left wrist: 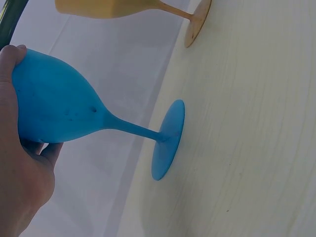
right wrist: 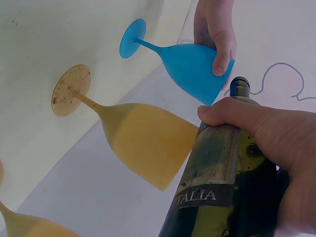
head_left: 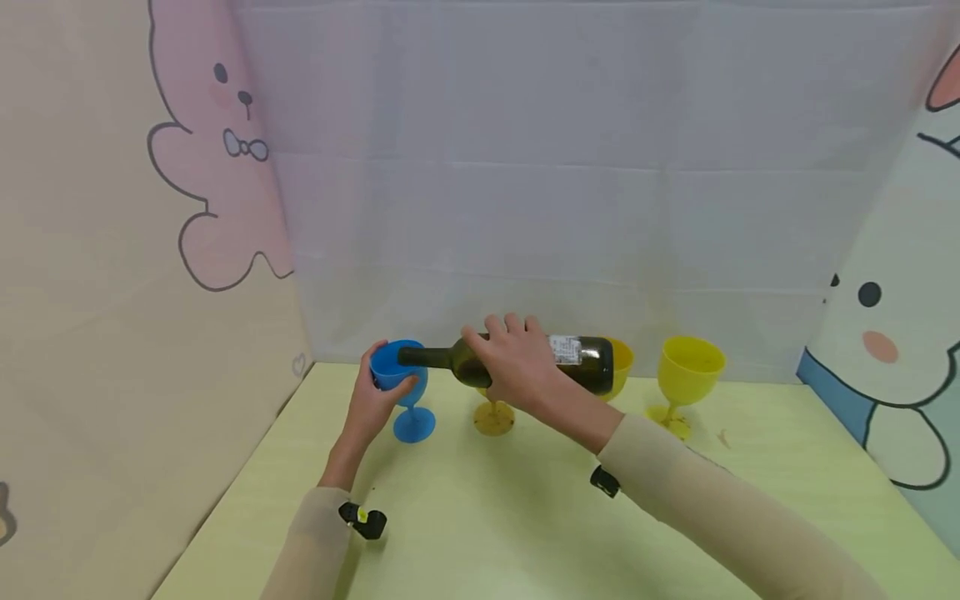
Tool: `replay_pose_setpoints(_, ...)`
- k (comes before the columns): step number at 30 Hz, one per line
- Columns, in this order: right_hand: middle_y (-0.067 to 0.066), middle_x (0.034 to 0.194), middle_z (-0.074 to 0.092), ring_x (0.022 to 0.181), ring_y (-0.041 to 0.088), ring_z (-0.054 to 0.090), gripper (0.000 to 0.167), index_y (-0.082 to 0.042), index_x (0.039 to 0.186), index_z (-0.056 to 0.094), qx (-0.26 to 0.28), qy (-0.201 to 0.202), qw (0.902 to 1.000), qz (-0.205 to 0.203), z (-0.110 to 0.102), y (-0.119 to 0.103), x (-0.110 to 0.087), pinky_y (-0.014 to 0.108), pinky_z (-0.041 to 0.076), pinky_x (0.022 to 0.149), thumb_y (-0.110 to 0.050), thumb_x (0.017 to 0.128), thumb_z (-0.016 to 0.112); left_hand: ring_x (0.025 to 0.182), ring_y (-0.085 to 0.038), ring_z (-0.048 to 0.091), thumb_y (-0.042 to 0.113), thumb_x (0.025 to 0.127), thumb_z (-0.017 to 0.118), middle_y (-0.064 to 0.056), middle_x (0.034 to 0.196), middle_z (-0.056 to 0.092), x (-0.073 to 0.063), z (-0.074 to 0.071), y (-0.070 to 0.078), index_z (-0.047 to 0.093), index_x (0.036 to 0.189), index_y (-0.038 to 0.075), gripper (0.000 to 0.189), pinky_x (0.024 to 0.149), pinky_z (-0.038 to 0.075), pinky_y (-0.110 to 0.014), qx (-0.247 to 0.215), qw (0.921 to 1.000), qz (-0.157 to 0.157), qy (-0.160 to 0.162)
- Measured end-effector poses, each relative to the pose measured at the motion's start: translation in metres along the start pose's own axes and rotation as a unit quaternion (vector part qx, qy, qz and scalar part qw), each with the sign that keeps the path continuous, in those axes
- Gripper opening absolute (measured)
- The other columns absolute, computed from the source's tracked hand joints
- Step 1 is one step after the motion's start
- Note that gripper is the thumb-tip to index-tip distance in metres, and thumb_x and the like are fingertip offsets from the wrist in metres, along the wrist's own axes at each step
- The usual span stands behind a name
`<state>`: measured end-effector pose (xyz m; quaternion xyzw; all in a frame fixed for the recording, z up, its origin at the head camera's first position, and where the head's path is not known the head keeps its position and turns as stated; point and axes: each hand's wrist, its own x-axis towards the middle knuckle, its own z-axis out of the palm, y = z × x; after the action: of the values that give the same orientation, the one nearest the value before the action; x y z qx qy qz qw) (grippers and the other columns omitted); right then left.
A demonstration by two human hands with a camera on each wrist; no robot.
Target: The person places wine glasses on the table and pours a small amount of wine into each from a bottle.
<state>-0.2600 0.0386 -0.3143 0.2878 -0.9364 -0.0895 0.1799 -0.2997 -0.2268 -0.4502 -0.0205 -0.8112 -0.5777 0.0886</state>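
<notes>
My left hand [head_left: 377, 396] grips a blue goblet [left wrist: 59, 101] round its bowl, thumb on the near side and fingers behind. The goblet stands roughly upright, its round foot at the tabletop. In my right hand [head_left: 517, 362] is a dark green wine bottle [head_left: 592, 362], held round its body and tipped almost level. Its neck points left, and the mouth overlaps the blue goblet's opening in the head view. The right wrist view shows a label [right wrist: 212, 163] on the bottle. Whether any liquid flows I cannot tell.
Behind the bottle stands an orange-yellow goblet [right wrist: 143, 138], its bowl mostly hidden in the head view. Further right are another orange-yellow goblet [head_left: 621, 367], partly covered by the bottle, and a yellow goblet [head_left: 690, 367]. A pale cloth [head_left: 480, 208] hangs behind the light yellow table [head_left: 480, 525].
</notes>
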Motion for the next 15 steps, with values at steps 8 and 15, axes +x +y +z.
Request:
replay_pose_setpoints(8, 0.011, 0.127, 0.057, 0.110, 0.032, 0.056, 0.086, -0.022, 0.140, 0.044, -0.032, 0.005, 0.9991, -0.025, -0.0023, -0.0018, 0.0044, 0.048, 0.050, 0.089, -0.052, 0.071, 0.085, 0.143, -0.042, 0.033, 0.039, 0.087, 0.075, -0.015, 0.158, 0.032, 0.0001, -0.0016, -0.0025, 0.022, 0.155, 0.028, 0.087, 0.109, 0.037, -0.065, 0.004, 1.0000, -0.001, 0.003)
replay_pose_setpoints(15, 0.011, 0.129, 0.056, 0.109, 0.031, 0.057, 0.082, -0.021, 0.142, 0.043, -0.073, -0.001, 0.9965, -0.040, -0.0073, -0.0001, 0.0076, 0.045, 0.051, 0.089, -0.050, 0.076, 0.082, 0.143, -0.042, 0.033, 0.039, 0.088, 0.075, -0.014, 0.158, 0.032, 0.0001, -0.0016, -0.0002, 0.022, 0.155, 0.028, 0.086, 0.109, 0.037, -0.066, 0.005, 1.0000, -0.003, 0.004)
